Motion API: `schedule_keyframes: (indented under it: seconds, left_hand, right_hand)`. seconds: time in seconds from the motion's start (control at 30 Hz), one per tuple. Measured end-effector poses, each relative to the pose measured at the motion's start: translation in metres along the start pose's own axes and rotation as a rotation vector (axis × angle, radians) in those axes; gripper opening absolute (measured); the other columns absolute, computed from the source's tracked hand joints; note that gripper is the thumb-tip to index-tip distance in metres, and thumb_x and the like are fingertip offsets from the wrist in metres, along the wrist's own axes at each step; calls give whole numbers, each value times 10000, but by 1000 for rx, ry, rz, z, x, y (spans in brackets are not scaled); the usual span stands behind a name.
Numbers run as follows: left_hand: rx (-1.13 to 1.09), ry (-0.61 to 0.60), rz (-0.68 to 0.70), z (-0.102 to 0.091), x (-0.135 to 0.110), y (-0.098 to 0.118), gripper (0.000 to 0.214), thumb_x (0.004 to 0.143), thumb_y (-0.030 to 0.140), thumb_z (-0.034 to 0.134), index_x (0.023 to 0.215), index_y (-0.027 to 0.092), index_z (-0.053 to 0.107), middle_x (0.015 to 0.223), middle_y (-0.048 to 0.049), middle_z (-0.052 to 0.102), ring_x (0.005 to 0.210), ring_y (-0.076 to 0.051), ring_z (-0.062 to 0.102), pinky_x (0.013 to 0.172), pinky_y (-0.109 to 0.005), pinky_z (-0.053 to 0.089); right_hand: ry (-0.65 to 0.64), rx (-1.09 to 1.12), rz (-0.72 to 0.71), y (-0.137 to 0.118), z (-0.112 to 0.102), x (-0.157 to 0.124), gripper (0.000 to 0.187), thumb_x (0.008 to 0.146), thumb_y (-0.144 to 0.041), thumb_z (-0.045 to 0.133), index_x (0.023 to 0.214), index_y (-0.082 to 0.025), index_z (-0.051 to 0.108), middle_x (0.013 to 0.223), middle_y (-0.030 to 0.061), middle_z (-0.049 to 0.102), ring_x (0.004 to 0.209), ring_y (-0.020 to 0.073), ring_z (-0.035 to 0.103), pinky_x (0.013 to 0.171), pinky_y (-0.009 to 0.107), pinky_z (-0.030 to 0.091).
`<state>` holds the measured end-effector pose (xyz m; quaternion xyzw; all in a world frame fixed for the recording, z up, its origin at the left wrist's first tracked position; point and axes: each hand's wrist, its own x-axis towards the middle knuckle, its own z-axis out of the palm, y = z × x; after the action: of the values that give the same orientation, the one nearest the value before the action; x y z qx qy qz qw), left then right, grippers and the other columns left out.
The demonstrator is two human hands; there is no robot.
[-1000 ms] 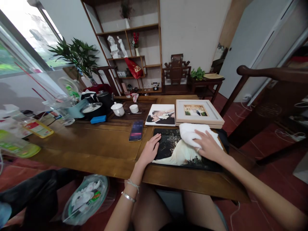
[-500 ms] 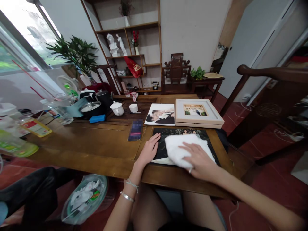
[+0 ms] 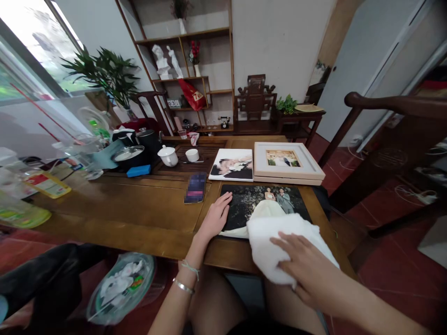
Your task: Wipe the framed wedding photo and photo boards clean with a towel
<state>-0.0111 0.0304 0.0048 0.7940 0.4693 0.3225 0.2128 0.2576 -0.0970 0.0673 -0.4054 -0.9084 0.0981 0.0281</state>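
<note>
A dark photo print (image 3: 260, 202) of a couple lies flat on the wooden table (image 3: 132, 209) in front of me. My left hand (image 3: 216, 216) rests open on its left edge, fingers flat. My right hand (image 3: 307, 267) lies on a white cloth (image 3: 279, 239) at the print's near edge, fingers spread over the cloth, which hangs past the table's front edge.
Behind the print lie a second photo print (image 3: 232, 165) and a light framed picture (image 3: 286, 160). A phone (image 3: 195, 188) lies left of them. A tea tray with pots and cups (image 3: 153, 156) stands further left. Bottles crowd the far left. A plastic-lined bin (image 3: 120, 287) sits on the floor.
My right hand has drawn the white cloth from the print's far right part toward me, down to its near edge, uncovering the couple in the picture. My left hand has stayed put.
</note>
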Motion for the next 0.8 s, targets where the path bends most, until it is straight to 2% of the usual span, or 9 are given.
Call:
schedule_keyframes:
  seconds: [0.1,0.2,0.3,0.4,0.47,0.53,0.67,0.73,0.8]
  left_hand:
    - [0,-5,-5,0,0,0,397,948,235,346,1305,188,513,1433,-77,470,1371,-191,372,1156,-440,286]
    - [0,-3,-3,-1,0,0,400,948,228,340,1302,173,517,1432,-84,471,1369,-190,375,1158,-437,284]
    - [-7,1,0,-1,-1,1,398,946,230,346,1299,177,521,1433,-85,469,1366,-196,379,1155,-446,290]
    - [-14,10,3,-1,-1,1,394,945,230,350,1297,190,524,1434,-81,469,1365,-201,382,1151,-455,295]
    - [-13,13,2,-1,-1,2,394,943,227,353,1295,189,526,1431,-81,472,1363,-202,386,1152,-453,295]
    - [-6,11,1,-1,0,2,395,942,224,355,1295,184,526,1429,-84,475,1361,-202,388,1153,-449,293]
    - [8,-3,4,0,0,1,394,946,229,351,1301,196,519,1432,-75,472,1366,-199,381,1155,-452,289]
    - [11,-5,5,0,1,0,396,949,232,346,1305,195,514,1435,-75,468,1370,-197,374,1155,-452,287]
    - [12,-2,8,1,1,-2,397,950,232,342,1306,189,513,1435,-80,467,1370,-195,374,1155,-452,288]
  right_hand:
    - [1,75,-40,1,-9,6,425,609,-107,560,991,-234,694,1336,87,524,1268,363,381,1017,551,326]
    - [122,37,-38,40,-12,33,378,648,-100,570,982,-222,698,1309,100,539,1254,325,400,1032,521,322]
    - [265,-118,-1,86,-6,60,254,793,-253,586,1015,-214,704,1425,128,432,1343,390,274,1055,647,179]
    - [294,-203,17,105,2,70,299,883,-371,520,1080,-224,690,1492,115,346,1384,413,179,1039,688,150]
    - [257,-199,-1,95,6,63,312,895,-379,509,1098,-223,687,1490,119,353,1384,395,201,1056,647,187]
    - [226,-167,-19,72,12,50,310,895,-403,515,1048,-218,711,1491,123,352,1385,383,213,1078,605,199]
    - [220,-106,-91,22,27,22,368,858,-518,541,851,-213,747,1532,109,267,1391,430,143,1060,635,192]
    - [223,-88,-118,12,30,18,399,845,-560,538,838,-218,744,1532,110,266,1387,438,148,1038,650,211]
    - [229,-84,-92,18,27,23,380,871,-538,512,888,-235,740,1514,105,312,1387,411,179,1044,638,215]
